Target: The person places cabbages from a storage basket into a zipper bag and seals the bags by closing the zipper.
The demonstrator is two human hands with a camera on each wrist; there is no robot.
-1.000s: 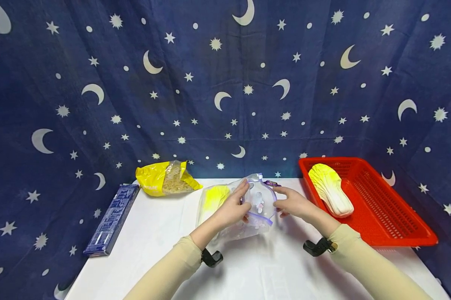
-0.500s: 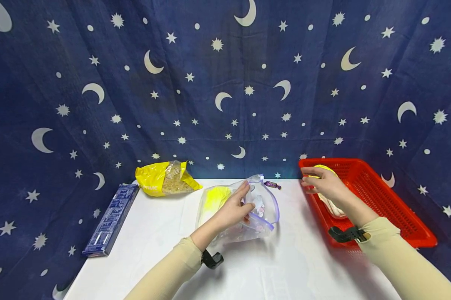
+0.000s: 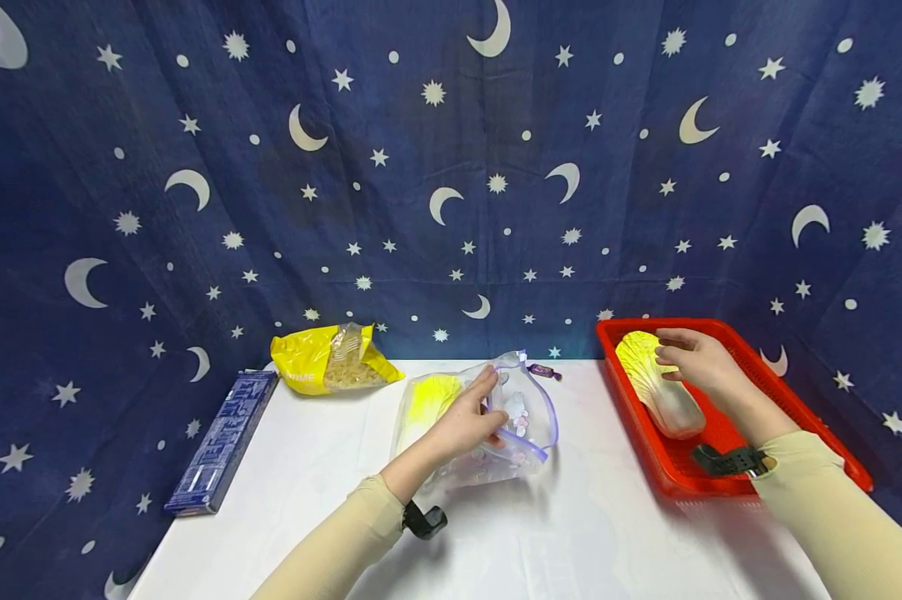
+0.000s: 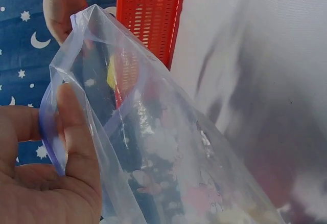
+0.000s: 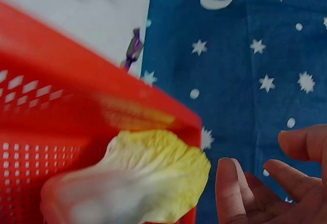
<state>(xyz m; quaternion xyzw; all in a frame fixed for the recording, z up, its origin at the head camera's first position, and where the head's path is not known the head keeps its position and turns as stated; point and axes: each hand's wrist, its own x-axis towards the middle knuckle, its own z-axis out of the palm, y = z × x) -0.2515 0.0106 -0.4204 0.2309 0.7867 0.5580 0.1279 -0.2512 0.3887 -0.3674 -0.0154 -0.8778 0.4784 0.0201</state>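
My left hand [image 3: 462,423] pinches the purple zip edge of a clear zip-lock bag [image 3: 522,408], whose mouth gapes toward the right. In the left wrist view, the zip strip [image 4: 48,127] runs between thumb and fingers. A yellow-and-white napa cabbage [image 3: 430,398] shows through the bag's left part. Over the red basket [image 3: 784,408], my right hand [image 3: 702,368] hovers with fingers extended and nothing in them. Below and left of it, a second napa cabbage [image 3: 657,387] leans against the basket's left wall. The right wrist view shows the fingers apart from that cabbage [image 5: 153,178].
A purple-wrapped candy [image 3: 545,372] lies at the table's back edge behind the bag. At the back left rests a yellow bag of dry food [image 3: 323,362]. A long blue box [image 3: 226,442] lines the table's left edge. Behind hangs a dark blue star-patterned curtain [image 3: 391,208].
My right hand has left the bag's mouth and moved right, over the basket and past the cabbage's top. My left hand keeps its hold on the bag.
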